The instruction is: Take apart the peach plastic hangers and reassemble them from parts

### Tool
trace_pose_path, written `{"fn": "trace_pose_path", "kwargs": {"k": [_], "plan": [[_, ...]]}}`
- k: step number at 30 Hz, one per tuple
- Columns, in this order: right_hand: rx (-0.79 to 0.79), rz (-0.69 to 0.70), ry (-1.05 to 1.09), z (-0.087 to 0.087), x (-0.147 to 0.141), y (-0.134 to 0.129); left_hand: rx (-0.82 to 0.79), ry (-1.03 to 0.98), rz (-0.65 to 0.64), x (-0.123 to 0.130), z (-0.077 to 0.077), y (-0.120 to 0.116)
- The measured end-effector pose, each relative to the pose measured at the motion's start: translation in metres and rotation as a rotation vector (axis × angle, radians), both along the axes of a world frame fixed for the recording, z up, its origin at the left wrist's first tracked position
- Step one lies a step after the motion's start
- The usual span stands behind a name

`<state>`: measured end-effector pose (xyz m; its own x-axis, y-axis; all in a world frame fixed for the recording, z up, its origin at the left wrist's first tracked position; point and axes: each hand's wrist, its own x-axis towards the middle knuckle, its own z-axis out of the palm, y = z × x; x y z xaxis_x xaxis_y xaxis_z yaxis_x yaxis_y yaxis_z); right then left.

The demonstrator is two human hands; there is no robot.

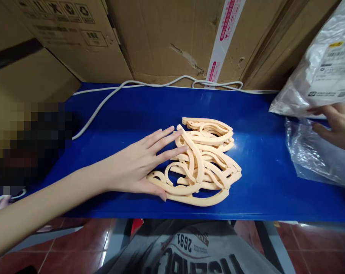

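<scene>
A pile of peach-coloured folding clothes hangers (201, 161) lies on the blue tabletop, their curved arms overlapping. My left hand (145, 161) reaches in from the left and rests against the pile's left side. Its fingers are stretched out over the hangers, with the thumb by the nearest one. At the right edge, my right hand (336, 123) is partly cut off by the frame. Its fingers touch the lower edge of a white plastic bag (312, 80) with printed labels, and the thumb is apart from them. A clear plastic bag (315, 156) lies crumpled just below that hand.
Cardboard boxes (166, 42) stand along the back of the blue table (258, 152) and at the left. A white cable (104, 99) runs along the back edge and curves toward the left. The table's front edge is close to my body. A blurred patch covers the far left.
</scene>
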<state>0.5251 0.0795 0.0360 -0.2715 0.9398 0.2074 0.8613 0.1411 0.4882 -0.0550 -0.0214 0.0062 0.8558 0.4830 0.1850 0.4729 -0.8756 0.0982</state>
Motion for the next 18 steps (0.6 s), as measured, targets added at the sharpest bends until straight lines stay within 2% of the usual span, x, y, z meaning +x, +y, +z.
{"fn": "trace_pose_path", "kwargs": {"k": [3,6,8,10,13,18], "plan": [[0.083,0.026,-0.130,0.018,-0.056,-0.028,0.029,-0.013,-0.014,0.011,-0.001,0.003],[0.102,0.197,-0.064,0.032,-0.107,-0.047,0.036,-0.040,-0.009,0.019,0.001,0.008],[0.079,0.291,-0.015,0.033,-0.134,-0.058,0.040,-0.061,-0.002,0.022,0.004,0.011],[0.058,0.333,-0.004,0.029,-0.148,-0.068,0.058,-0.075,0.023,0.024,0.006,0.013],[0.012,0.196,-0.026,0.015,-0.134,-0.084,0.115,-0.092,0.067,0.025,0.005,0.011],[-0.008,-0.014,0.065,-0.016,-0.074,-0.111,0.256,-0.088,0.068,0.026,0.000,0.006]]}}
